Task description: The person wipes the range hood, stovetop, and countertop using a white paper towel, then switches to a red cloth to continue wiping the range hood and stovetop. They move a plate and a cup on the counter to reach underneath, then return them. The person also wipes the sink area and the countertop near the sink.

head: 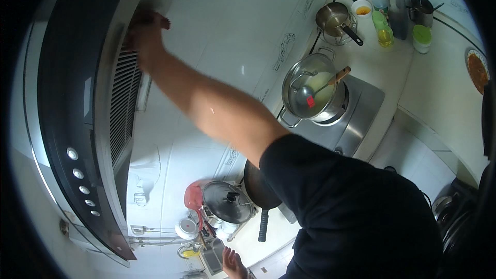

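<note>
My right hand (145, 37), blurred and in shadow, reaches up to the underside of the range hood (66, 97), beside its slatted filter (124, 104). Its fingers are too dark to tell whether they hold anything. Low in the picture, my left hand (233, 264) shows loosely bent fingers with nothing visible in them, near the steel sink (214, 255). Beyond my raised arm, a steel pot (327, 115) stands on the gas stove (362, 104) under a glass lid (295, 102). A ladle with a wooden handle (342, 73) lies across the top.
A small saucepan (332, 17) sits on a wire rack beside a white bowl (362, 8) and several bottles (397, 15). A plate of reddish food (477, 70) is at the far right. A black frying pan (257, 186), a lidded wok (226, 201) and a red dipper (193, 197) stand towards the sink.
</note>
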{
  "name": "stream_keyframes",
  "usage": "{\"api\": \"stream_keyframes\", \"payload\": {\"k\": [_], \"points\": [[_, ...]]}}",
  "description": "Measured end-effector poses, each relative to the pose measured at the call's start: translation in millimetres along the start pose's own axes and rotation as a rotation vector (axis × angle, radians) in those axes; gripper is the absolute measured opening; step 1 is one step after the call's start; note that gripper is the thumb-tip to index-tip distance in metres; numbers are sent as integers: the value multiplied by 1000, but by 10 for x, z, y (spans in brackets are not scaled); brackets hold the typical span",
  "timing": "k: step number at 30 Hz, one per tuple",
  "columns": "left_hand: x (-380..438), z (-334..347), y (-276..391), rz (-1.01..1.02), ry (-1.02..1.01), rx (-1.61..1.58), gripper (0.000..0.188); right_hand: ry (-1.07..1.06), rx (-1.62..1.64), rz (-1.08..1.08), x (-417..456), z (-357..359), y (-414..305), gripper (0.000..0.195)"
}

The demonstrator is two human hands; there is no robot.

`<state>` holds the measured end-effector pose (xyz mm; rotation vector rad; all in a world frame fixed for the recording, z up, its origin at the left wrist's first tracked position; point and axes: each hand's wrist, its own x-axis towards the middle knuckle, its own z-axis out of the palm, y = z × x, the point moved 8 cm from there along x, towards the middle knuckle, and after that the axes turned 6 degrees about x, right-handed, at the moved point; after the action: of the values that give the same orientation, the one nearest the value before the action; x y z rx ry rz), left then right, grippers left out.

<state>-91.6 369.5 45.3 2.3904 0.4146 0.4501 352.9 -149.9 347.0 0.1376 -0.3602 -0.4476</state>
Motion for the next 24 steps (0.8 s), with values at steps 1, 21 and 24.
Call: {"api": "stream_keyframes", "payload": {"k": [1, 21, 24], "points": [[-46, -3, -190, -48, 7, -88, 43, -44, -42, -49, -288, 167, -88, 39], [-369, 147, -1359, -201, -169, 95, 57, -212, 407, 107, -43, 76, -658, 26], [-506, 230, -1331, -182, -138, 107, 52, -168, 268, -126, -294, 39, -1177, 20]]}}
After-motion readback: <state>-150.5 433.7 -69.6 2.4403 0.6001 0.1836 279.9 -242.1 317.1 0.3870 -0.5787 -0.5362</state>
